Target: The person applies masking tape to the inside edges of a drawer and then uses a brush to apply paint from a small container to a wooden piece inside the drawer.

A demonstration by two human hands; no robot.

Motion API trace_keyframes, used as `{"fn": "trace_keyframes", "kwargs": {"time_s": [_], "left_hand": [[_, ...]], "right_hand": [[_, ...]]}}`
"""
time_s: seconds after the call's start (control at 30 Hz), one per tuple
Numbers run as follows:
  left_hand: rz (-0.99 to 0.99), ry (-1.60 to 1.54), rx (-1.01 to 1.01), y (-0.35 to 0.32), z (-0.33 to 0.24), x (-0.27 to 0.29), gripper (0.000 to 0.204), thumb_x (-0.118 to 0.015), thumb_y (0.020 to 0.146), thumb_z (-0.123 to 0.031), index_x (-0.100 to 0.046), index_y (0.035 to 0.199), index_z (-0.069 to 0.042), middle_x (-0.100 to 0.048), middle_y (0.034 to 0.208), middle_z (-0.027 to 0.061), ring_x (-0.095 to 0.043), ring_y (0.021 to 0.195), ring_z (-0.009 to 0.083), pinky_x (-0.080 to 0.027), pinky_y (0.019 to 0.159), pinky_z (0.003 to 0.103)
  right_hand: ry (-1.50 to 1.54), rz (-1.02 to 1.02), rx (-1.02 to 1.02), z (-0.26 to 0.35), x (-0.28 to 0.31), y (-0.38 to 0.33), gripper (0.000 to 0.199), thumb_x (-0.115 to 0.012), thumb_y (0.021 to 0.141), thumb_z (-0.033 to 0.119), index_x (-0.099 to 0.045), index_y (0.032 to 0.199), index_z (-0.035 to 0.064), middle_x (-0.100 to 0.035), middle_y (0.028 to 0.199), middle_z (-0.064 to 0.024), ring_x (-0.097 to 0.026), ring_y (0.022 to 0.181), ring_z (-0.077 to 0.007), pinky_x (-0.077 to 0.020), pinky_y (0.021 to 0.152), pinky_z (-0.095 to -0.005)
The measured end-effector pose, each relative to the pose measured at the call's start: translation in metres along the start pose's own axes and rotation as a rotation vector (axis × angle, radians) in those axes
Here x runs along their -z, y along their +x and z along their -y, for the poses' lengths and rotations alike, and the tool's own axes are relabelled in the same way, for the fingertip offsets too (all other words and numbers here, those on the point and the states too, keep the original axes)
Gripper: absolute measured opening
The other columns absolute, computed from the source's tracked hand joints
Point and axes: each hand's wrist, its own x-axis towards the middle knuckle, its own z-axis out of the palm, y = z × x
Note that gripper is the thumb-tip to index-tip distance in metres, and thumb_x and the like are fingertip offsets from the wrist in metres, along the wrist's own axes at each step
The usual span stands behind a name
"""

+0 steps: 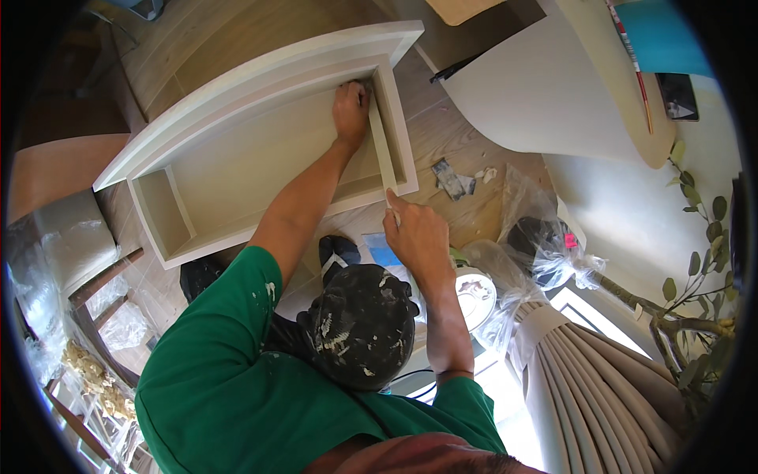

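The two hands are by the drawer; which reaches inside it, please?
The left hand is inside the drawer, near its far right corner; the right hand is mostly outside, at the near right corner.

**Light-brown wood-plank floor (430,130): loose debris noted**

Flat, worn grey-and-white scraps (451,180) lie together on the planks, right of the off-white, rectangular, open-topped drawer (257,146). Just beside them lies a small, crumpled, off-white piece (487,174). The drawer extends over the planks; whether its underside touches them cannot be determined.
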Motion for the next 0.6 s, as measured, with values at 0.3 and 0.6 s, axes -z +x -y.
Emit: {"fn": "trace_keyframes", "kwargs": {"time_s": [0.3,0.6], "left_hand": [[0.187,0.142,-0.184,-0.001,0.017,0.019,0.029,-0.070,0.084,-0.003,-0.077,0.111,-0.010,-0.063,0.101,0.0132,-0.064,0.099,0.0342,-0.055,0.084,0.047],[0.390,0.329,-0.238,0.003,0.016,0.041,0.054,-0.065,0.089,-0.009,-0.064,0.142,-0.019,-0.064,0.106,0.0135,-0.065,0.102,0.0346,-0.057,0.089,0.048]], "right_hand": [[-0.047,-0.005,0.056,0.000,0.002,-0.001,0.041,-0.060,0.096,0.024,-0.070,0.132,0.0064,-0.073,0.084,-0.0230,-0.073,0.080,-0.0409,-0.0593,0.073,-0.0519],[-0.074,0.023,0.031,-0.001,0.001,0.002,0.042,-0.059,0.097,0.026,-0.069,0.132,0.0067,-0.073,0.086,-0.0247,-0.073,0.082,-0.0428,-0.0594,0.075,-0.0534]]}}
